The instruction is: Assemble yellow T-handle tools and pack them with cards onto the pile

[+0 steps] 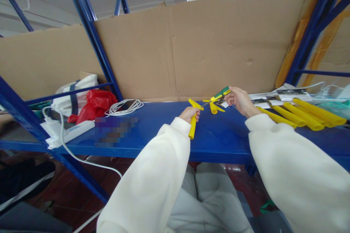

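- Jutting above and below the left hand (188, 114), a yellow winged part (192, 129); its middle lies inside the closed fingers;
- green-and-yellow screwdriver (220, 94), handle end pinched in the fingertips of the right hand (238, 100); shaft reaches toward that part, tip contact unclear;
- second yellow piece (213, 108) on the blue shelf (164, 116), below the screwdriver;
- yellow tubes (294, 114) beside the right sleeve (264, 129).

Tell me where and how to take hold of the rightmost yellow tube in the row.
Grip the rightmost yellow tube by its near end, coming from the front of the blue shelf: that end points frontward and looks wider, while the far end lies near packaging. The neighbouring tubes lie close on its left, so reaching from above is probably easier.
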Action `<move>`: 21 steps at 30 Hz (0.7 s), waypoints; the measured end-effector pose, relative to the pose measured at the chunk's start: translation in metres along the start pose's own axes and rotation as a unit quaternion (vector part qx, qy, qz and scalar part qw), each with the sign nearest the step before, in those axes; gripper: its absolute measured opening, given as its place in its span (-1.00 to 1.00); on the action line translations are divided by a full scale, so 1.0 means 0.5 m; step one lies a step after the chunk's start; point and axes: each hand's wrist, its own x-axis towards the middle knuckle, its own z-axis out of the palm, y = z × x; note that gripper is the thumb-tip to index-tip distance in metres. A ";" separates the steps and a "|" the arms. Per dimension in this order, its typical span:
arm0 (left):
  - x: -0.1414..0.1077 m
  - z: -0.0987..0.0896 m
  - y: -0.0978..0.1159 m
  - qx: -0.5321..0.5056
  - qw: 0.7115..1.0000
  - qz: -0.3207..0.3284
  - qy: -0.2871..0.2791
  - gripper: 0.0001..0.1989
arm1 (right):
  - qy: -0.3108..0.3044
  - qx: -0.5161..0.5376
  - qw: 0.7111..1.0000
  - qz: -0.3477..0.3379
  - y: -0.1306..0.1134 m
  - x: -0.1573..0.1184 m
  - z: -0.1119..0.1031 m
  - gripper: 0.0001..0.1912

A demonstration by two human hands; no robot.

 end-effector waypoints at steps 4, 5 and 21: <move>0.001 -0.002 -0.001 0.000 1.000 0.006 -0.003 -0.73 | 0.039 -0.002 0.999 -0.032 0.006 0.003 -0.003 -0.80; 0.001 -0.002 -0.001 0.001 1.000 0.006 -0.003 -0.73 | 0.043 -0.003 0.999 -0.034 0.007 0.003 -0.004 -0.80; 0.004 -0.003 -0.003 -0.019 1.000 0.006 0.017 -0.75 | -0.022 -0.009 0.999 -0.023 0.001 -0.005 -0.008 -0.63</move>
